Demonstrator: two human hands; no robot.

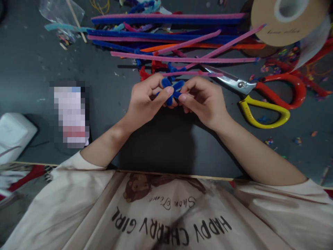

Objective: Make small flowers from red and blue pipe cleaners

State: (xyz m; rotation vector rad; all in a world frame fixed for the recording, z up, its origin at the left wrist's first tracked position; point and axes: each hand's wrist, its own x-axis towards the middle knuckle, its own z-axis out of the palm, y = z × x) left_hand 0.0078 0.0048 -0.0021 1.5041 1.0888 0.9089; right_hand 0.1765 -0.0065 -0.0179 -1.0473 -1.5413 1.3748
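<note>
Both hands meet over the middle of the dark table. My left hand point(147, 99) pinches a bent blue pipe cleaner piece point(171, 88) between thumb and fingers. My right hand point(204, 97) grips the same blue piece from the other side, fingers curled and thumb pressed on it. The blue piece is folded into small loops, partly hidden by the fingertips. Red and blue twisted bits point(153, 67) lie just beyond the hands.
A pile of long pink, blue and orange pipe cleaners point(169, 38) lies at the back. Scissors with red and yellow handles point(267, 100) rest to the right. A ribbon spool point(288, 21) stands back right. A white object point(14, 133) and a blurred item point(70, 113) sit left.
</note>
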